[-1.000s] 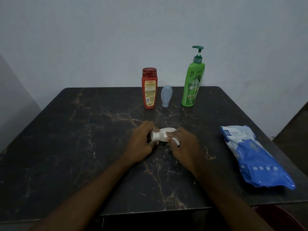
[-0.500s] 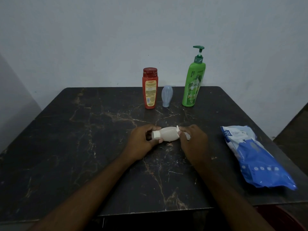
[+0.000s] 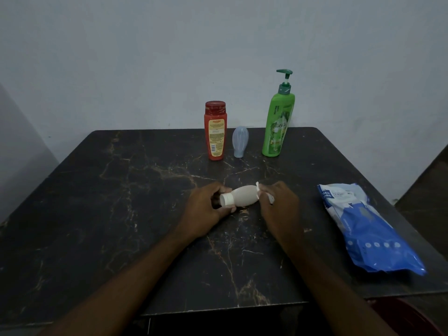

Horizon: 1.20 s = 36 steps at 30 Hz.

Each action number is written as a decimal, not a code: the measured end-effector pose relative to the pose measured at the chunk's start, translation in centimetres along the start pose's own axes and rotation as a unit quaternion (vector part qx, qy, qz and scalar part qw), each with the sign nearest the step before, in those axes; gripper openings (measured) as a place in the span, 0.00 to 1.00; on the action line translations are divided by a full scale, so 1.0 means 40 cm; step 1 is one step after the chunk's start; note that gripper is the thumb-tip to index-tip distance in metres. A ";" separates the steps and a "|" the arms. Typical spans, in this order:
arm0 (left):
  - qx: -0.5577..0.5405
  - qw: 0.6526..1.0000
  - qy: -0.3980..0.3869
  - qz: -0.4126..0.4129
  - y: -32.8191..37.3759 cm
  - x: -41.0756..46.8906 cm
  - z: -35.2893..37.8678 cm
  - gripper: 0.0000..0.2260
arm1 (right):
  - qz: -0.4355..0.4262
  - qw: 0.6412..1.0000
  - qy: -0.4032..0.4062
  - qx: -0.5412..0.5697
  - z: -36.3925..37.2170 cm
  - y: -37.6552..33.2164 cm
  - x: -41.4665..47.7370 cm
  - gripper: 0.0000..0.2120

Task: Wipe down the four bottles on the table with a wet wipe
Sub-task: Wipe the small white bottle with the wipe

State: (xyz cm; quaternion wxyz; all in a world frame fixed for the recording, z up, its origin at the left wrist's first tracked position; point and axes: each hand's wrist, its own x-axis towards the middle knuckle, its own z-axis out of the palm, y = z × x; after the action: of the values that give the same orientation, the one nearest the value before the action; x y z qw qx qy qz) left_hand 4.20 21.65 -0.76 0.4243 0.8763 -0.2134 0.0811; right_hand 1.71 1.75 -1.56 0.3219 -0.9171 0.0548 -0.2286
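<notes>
One white bottle (image 3: 243, 195) is grasped by the left grip (image 3: 206, 211), one wipe (image 3: 271, 199) by the right grip (image 3: 278, 206); three bottles (red (image 3: 215, 132), blue (image 3: 240, 141), green (image 3: 278, 124)) are stood behind.

Small white plastic bottle (image 3: 243, 195) lying sideways, cap end toward left, held at centre of dark marble-veined table (image 3: 97, 214). Left hand (image 3: 206, 209) grips cap end, fingers curled round cap. Right hand (image 3: 278, 204) holds crumpled white wet wipe (image 3: 265, 196) against bottle's base end. At far edge, upright in row: red bottle with yellow label (image 3: 215, 130), small pale-blue bottle standing cap-down (image 3: 240, 141), tall green pump bottle (image 3: 278, 122). Blue-and-white soft wipes pack (image 3: 368, 229) lying flat near right edge, well apart from hands.
</notes>
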 end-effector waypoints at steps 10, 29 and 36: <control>0.050 0.996 0.034 0.058 0.001 -0.007 0.010 0.16 | -0.214 0.972 -0.092 -0.023 0.010 -0.056 -0.033 0.20; 0.100 0.987 0.018 0.121 -0.006 -0.008 0.021 0.15 | -0.186 0.978 -0.075 -0.049 -0.004 -0.071 -0.038 0.19; 0.091 0.989 0.027 0.117 -0.005 -0.009 0.021 0.15 | -0.179 0.974 -0.055 -0.127 0.003 -0.050 -0.034 0.24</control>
State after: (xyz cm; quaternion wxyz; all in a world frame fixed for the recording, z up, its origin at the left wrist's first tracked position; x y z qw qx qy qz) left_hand 3.95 21.24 -1.54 0.3355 0.8781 -0.2944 0.1727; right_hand 0.45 3.72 -0.94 0.1589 -0.9565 -0.0995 -0.2234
